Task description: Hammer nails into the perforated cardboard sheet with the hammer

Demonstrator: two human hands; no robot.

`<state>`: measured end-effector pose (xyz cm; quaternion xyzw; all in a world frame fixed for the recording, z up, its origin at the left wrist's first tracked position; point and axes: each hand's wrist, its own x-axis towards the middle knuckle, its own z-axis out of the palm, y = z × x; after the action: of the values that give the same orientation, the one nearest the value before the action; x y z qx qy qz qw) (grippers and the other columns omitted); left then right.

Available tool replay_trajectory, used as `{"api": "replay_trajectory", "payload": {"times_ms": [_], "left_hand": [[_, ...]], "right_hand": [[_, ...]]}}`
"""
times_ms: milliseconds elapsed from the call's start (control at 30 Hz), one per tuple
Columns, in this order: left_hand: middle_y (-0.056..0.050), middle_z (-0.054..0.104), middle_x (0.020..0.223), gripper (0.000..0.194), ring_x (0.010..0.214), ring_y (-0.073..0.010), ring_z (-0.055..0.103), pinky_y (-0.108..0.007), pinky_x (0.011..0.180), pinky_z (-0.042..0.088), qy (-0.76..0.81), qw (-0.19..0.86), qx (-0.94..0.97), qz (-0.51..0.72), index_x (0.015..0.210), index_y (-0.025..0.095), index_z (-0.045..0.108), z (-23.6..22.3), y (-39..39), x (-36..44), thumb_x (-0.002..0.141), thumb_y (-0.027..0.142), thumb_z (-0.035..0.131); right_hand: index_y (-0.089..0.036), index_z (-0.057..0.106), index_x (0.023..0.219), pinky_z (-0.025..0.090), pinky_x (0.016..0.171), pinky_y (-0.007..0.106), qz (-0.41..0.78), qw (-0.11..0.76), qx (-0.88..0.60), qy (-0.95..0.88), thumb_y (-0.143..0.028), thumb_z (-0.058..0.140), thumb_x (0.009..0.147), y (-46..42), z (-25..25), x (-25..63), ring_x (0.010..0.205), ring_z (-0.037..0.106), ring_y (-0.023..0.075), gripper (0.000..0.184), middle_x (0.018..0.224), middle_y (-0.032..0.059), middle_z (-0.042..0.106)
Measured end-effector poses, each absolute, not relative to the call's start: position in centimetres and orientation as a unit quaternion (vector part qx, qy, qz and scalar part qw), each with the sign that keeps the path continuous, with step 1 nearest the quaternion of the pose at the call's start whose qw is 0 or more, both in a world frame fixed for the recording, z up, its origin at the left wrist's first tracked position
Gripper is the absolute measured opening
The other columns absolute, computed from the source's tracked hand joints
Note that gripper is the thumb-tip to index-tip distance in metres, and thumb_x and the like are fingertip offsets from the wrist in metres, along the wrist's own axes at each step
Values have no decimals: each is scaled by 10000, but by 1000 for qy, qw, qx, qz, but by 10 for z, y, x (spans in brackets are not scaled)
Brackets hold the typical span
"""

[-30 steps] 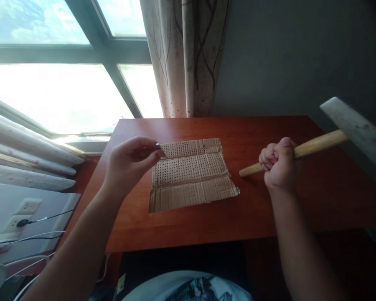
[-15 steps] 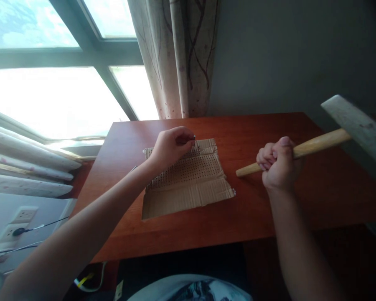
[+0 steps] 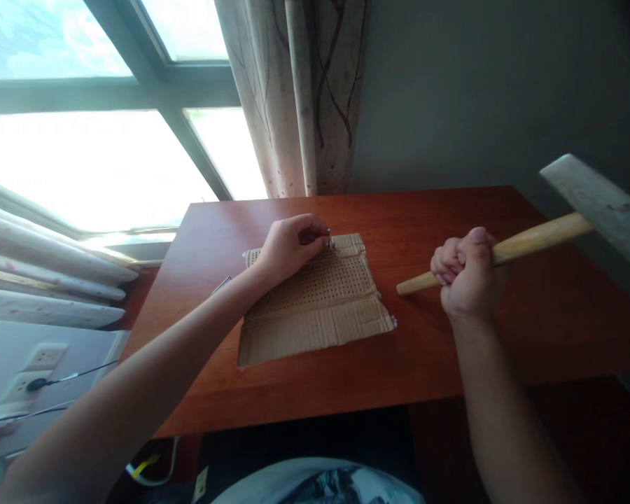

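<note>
My left hand (image 3: 294,245) is closed in a pinch over the far part of a brown cardboard piece (image 3: 315,325). A small nail (image 3: 328,232) shows its shiny tip between thumb and forefinger; the rest of it is mostly hidden. Rows of small holes cover the cardboard's middle, and its near flap is plain. My right hand (image 3: 467,273) grips the wooden handle of a hammer (image 3: 538,236), held up to the right of the cardboard. The grey metal head lies at the right edge of the view, partly cut off.
The cardboard lies on a reddish-brown wooden table (image 3: 315,388). Thin metal pieces (image 3: 221,285) lie beside my left forearm. A window and curtains (image 3: 309,105) stand behind, a grey wall at the right. Wall sockets (image 3: 34,371) with a plugged-in cable are at the lower left.
My left hand has shifted very slightly right along the cardboard, still pinching. More of the thin metal pieces shows beside the forearm. The hammer has hardly moved.
</note>
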<state>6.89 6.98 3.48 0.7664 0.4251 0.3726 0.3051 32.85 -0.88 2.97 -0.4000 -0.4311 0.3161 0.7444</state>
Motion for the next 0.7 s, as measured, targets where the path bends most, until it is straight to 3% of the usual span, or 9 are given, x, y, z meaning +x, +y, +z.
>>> {"api": "replay_trajectory", "payload": {"times_ms": [700], "left_hand": [[-27,748,834,81,722,-130,675,-253,728,571,430,303,765,372,836,163,697,38,67,70,794,232,695]], "right_hand": [[-217,292,570,192,324,188,305,742,-396,-448,-430,617,920,-7,29,329,318,241,46,523,425,-108,257]]}}
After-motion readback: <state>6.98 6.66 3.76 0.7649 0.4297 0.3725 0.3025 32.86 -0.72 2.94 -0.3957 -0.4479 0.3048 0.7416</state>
